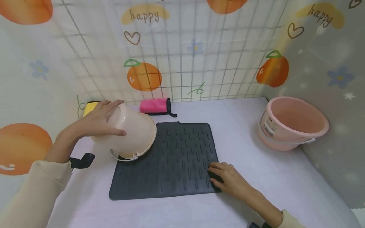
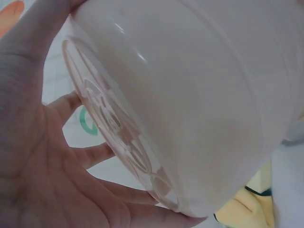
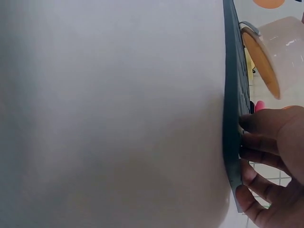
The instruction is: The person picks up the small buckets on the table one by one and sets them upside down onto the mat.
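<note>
Tilted on its side over the left part of a dark mat (image 1: 182,158) is a pale plastic bucket (image 1: 134,129), its open mouth facing right and its wire handle hanging below the rim. My left hand (image 1: 99,120) grips this bucket round its base, fingers spread over the bottom edge and thumb along the side. In the left wrist view the ridged base (image 2: 118,123) shows between palm and fingers. My right hand (image 1: 228,179) rests on the mat's right edge near the front corner. Its fingertips (image 3: 244,194) touch the mat along that edge.
A pink bucket (image 1: 297,120) stands upright at the back right. Against the back wall lies a pink fabric item (image 1: 154,106) with black trim and a strap. A yellow item (image 1: 90,107) sits behind my left hand. Printed sheeting covers the walls.
</note>
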The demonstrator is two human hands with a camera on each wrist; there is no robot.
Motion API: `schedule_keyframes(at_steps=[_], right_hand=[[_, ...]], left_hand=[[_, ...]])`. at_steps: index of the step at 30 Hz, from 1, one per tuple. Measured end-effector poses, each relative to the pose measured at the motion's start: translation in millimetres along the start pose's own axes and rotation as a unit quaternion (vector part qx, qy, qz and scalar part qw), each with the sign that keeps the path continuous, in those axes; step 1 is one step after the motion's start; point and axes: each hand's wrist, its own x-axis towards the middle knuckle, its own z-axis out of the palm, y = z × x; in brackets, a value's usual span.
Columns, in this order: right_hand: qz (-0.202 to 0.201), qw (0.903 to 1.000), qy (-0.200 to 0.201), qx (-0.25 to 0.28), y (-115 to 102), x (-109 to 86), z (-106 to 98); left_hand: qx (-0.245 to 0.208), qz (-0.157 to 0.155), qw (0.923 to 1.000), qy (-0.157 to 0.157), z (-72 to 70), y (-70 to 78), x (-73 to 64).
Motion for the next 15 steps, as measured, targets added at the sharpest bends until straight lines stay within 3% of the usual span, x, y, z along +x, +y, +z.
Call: schedule_keyframes(at_steps=[4,15], right_hand=[[0.000,1.0000,0.003,0.001,1,-0.8,0],[-0.003,0.9999,0.011,0.007,2,-1.9,2]], left_hand=[[0.027,0.017,0.9995,-0.009,2.2,10.7,11.0],[0.045,0.017,0.9974,-0.055,8.5,28.7,31.2]])
